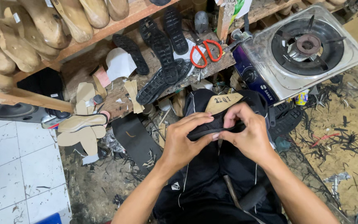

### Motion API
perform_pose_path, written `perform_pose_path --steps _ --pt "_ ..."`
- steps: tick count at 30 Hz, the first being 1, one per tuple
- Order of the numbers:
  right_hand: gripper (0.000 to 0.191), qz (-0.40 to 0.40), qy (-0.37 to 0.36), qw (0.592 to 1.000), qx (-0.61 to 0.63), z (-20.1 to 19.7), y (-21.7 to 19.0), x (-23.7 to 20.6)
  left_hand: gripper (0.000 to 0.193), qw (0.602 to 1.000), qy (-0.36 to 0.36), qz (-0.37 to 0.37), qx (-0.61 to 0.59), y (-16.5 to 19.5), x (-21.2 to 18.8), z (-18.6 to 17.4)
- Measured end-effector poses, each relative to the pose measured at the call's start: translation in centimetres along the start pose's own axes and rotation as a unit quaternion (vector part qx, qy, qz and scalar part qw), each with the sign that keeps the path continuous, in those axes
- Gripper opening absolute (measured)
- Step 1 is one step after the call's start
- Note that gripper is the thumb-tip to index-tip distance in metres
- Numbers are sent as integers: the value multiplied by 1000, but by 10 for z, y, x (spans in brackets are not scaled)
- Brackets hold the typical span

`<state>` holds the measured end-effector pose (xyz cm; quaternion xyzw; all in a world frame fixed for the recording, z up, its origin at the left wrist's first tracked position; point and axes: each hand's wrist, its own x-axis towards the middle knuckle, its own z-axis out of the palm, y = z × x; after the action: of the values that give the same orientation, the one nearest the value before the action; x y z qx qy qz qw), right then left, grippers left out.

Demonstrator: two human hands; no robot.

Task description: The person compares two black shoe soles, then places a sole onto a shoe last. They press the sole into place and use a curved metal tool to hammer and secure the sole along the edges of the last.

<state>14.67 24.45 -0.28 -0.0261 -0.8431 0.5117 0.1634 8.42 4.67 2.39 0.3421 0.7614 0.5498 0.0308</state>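
Both hands' fingers point(195, 124) around black shoe point(220, 120)

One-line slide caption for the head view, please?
Both hands, left and right, pinch a black shoe piece near orange-handled scissors.

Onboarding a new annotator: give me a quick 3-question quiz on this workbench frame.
1. True or false: both hands grip the black shoe piece.
2. What colour are the scissors' handles? A) blue B) orange-red C) green
3. What sits at upper right of the view?

Key:
1. True: left hand and right hand both pinch it.
2. B
3. A single-burner gas stove.
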Motion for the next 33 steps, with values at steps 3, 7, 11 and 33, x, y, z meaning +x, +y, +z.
perform_pose_path --steps 3,7,11,33 --pt "64 55 -5 998 35 9 -4 6 38 1000 -3 -14 -12 -20 -3 -1" --pt "79 -78 -16 983 -167 9 -8 14 38 996 -26 -46 -69 -55 -3 -14" --pt "79 -107 -41 970 -213 -11 0 14 37 992 -51 -89 -74 -73 -8 -24" --pt "42 -121 -137 956 -229 -54 35 23 40 966 -8 108 236 -50 18 73"
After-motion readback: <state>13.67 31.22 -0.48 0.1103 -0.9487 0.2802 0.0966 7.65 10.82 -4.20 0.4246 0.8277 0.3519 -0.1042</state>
